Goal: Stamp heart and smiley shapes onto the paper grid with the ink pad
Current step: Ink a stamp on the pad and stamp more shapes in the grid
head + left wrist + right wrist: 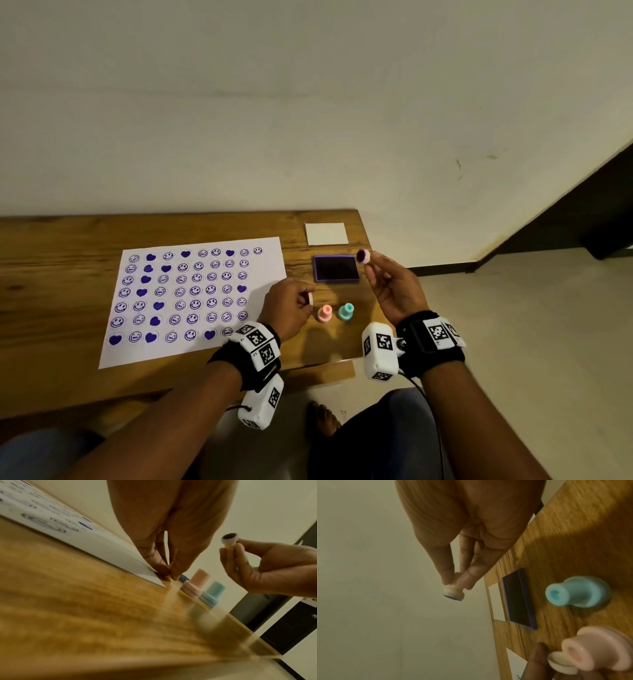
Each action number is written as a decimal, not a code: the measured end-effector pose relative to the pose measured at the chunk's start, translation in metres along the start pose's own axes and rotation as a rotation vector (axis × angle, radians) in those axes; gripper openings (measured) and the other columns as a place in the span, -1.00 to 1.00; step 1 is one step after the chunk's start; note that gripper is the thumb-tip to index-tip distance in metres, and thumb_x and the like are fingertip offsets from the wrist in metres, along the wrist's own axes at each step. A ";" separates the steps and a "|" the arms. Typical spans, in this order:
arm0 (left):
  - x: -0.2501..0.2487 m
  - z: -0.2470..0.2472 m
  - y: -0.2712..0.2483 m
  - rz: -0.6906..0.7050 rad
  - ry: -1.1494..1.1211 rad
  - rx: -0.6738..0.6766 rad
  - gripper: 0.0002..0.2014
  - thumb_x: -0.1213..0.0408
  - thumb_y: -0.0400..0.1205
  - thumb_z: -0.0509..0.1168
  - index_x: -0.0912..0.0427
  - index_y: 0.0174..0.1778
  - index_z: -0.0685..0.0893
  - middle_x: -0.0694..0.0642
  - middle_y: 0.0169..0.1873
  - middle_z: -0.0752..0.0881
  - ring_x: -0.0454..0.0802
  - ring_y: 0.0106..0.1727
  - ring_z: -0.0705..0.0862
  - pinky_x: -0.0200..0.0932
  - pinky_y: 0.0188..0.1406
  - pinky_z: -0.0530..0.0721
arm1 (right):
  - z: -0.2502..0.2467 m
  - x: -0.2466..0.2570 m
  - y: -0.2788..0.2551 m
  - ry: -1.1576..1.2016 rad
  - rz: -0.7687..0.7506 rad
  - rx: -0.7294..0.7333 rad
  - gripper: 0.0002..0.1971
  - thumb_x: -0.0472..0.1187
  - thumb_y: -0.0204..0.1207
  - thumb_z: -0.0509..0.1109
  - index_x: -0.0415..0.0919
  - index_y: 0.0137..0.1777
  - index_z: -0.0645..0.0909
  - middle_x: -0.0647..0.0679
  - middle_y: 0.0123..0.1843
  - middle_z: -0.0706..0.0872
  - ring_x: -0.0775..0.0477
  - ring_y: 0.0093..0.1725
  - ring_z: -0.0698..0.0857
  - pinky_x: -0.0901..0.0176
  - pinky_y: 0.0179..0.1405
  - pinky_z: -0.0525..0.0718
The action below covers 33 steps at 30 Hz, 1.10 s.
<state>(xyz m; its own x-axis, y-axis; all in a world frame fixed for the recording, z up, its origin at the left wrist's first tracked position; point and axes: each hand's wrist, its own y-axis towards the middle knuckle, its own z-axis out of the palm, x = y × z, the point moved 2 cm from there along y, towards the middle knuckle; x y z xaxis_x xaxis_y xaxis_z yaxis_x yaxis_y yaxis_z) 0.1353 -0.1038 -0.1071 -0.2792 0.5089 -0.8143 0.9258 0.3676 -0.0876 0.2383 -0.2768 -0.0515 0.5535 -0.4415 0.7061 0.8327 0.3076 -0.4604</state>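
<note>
The white paper grid [263, 250] lies on the wooden table [68, 240], covered with purple smileys and hearts. To its right sits the open purple ink pad [335, 269]. My right hand [371, 270] is raised just right of the pad and pinches a cream stamp [363, 256] by its stem, inked face turned up and away. The wrist view shows the same stamp [453, 593] between thumb and fingers. My left hand [306, 299] hovers at the paper's right edge, pinching a small white cap [310, 298] that also shows as a disc [559, 661].
A pink stamp [324, 312] and a teal stamp [346, 311] stand upright on the table between my hands. A blank white card [326, 233] lies behind the ink pad near the table's back right corner. The table's right edge runs just beyond the pad.
</note>
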 end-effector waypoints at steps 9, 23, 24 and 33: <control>0.001 -0.003 0.001 -0.003 -0.088 -0.032 -0.59 0.50 0.42 0.52 0.19 0.19 0.74 0.10 0.13 0.74 -0.08 -0.04 0.77 -0.18 0.02 0.77 | 0.005 -0.004 0.009 -0.221 -0.059 0.060 -0.71 -0.58 0.51 0.40 -0.44 0.22 0.68 -0.31 0.08 0.82 -0.19 0.01 0.86 0.17 -0.05 0.84; 0.003 -0.004 0.003 0.085 0.024 -0.034 -0.71 0.42 0.38 0.53 0.11 -0.01 0.79 0.04 -0.09 0.79 -0.01 -0.11 0.74 0.00 -0.02 0.75 | 0.027 -0.004 0.034 -1.306 -0.385 -0.068 -0.89 -0.18 0.41 0.66 -0.09 -0.10 0.82 0.02 -0.06 0.83 0.01 0.04 0.75 0.28 -0.10 0.63; 0.004 -0.005 0.003 0.084 0.028 -0.026 -0.71 0.42 0.37 0.53 0.11 -0.02 0.79 0.05 -0.10 0.79 0.02 -0.10 0.74 0.02 -0.03 0.74 | 0.030 -0.004 0.035 -1.373 -0.400 -0.070 -0.87 -0.15 0.42 0.66 -0.08 -0.07 0.82 0.02 -0.04 0.83 0.01 0.04 0.75 0.27 -0.10 0.62; 0.000 -0.012 0.011 0.104 0.136 0.064 -0.68 0.36 0.39 0.51 0.15 0.07 0.76 0.08 0.03 0.75 0.08 0.03 0.71 -0.04 0.07 0.67 | 0.042 -0.014 0.040 -1.563 -0.425 -0.171 -0.81 -0.12 0.46 0.63 -0.14 0.03 0.81 -0.07 0.00 0.82 -0.01 -0.06 0.70 0.22 -0.10 0.61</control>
<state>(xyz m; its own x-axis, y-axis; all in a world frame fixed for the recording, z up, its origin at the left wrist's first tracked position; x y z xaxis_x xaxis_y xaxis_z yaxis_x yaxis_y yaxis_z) 0.1429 -0.0907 -0.1014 -0.2090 0.6440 -0.7360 0.9646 0.2597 -0.0467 0.2634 -0.2231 -0.0569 -0.1674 0.8047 0.5695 0.9640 0.2546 -0.0765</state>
